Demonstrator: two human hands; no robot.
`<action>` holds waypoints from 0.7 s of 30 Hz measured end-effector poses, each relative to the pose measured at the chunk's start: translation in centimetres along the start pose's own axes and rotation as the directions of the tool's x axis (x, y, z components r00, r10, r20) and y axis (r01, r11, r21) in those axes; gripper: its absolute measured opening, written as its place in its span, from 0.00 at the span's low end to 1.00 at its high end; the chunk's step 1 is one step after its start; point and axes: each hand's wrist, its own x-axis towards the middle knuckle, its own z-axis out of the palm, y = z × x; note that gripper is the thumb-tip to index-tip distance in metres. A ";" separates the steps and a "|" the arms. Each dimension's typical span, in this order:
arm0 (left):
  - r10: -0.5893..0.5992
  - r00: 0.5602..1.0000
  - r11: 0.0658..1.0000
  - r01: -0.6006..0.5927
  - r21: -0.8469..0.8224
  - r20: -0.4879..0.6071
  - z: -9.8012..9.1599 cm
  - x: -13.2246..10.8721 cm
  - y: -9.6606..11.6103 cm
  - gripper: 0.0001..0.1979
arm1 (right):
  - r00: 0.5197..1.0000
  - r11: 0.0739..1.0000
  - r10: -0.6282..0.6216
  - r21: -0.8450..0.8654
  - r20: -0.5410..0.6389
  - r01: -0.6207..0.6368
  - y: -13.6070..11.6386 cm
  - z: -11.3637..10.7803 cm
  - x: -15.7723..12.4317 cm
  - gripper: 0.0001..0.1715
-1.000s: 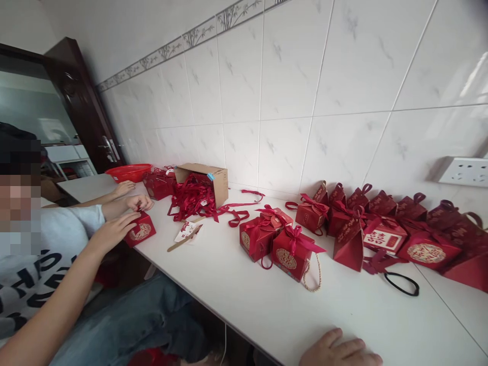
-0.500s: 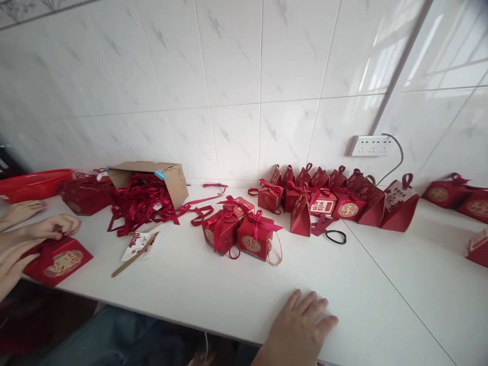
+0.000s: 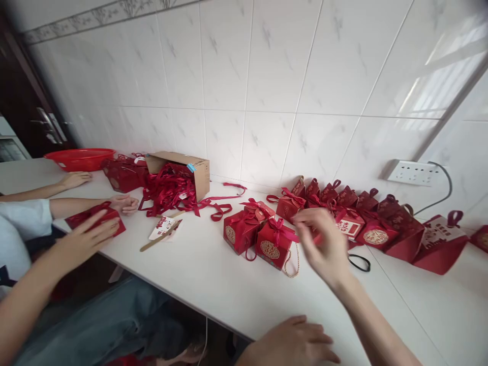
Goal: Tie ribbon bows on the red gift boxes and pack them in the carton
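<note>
My left hand (image 3: 292, 341) lies flat, fingers spread, on the white table (image 3: 213, 277) at its near edge and holds nothing. My right hand (image 3: 324, 244) is raised above the table, blurred, fingers stretched leftward and apart, just right of a red gift box with a bow (image 3: 275, 245). A second bowed red box (image 3: 239, 231) touches that one on its left. Behind my right hand, a row of several red gift bags and boxes (image 3: 375, 231) runs along the tiled wall.
To the left another person's hands (image 3: 82, 239) press a flat red box (image 3: 78, 219). A tipped cardboard box (image 3: 198, 170) spills red ribbons (image 3: 168, 189). Also on the table: a card with a stick (image 3: 163, 230), a red basin (image 3: 80, 158), a black loop (image 3: 359, 262), a wall socket strip (image 3: 414, 173).
The view swung back left. My right hand has come into view, lifted toward the bowed red boxes. My left hand stays flat near the table edge.
</note>
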 end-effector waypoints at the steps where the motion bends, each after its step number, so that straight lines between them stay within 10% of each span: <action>1: -0.061 0.998 0.996 0.058 -0.068 -0.033 -1.7 -1.2 0.1 0.17 | 0.999 1.000 -0.020 0.010 0.036 0.019 -0.6 0.9 0.1 0.11; 5: -0.492 0.848 0.868 0.461 -0.184 -0.196 -9.2 -6.4 0.3 0.17 | 0.961 0.991 0.014 -0.134 0.276 0.024 -2.9 5.5 0.1 0.17; 8: -0.593 0.729 0.804 0.564 -0.191 -0.342 -11.6 -9.2 -0.7 0.11 | 0.935 0.951 0.130 -0.307 0.329 -0.024 -4.3 8.6 0.5 0.25; 12: -0.497 0.631 0.793 0.610 -0.016 -0.596 -9.9 -10.1 -2.3 0.09 | 0.926 0.907 0.251 -0.404 0.282 -0.123 -5.3 11.0 1.8 0.32; 21: -0.393 0.636 0.702 0.674 0.230 -0.665 -7.9 -9.4 -2.5 0.08 | 0.916 0.929 0.191 -0.366 0.352 -0.053 -7.2 12.5 1.4 0.23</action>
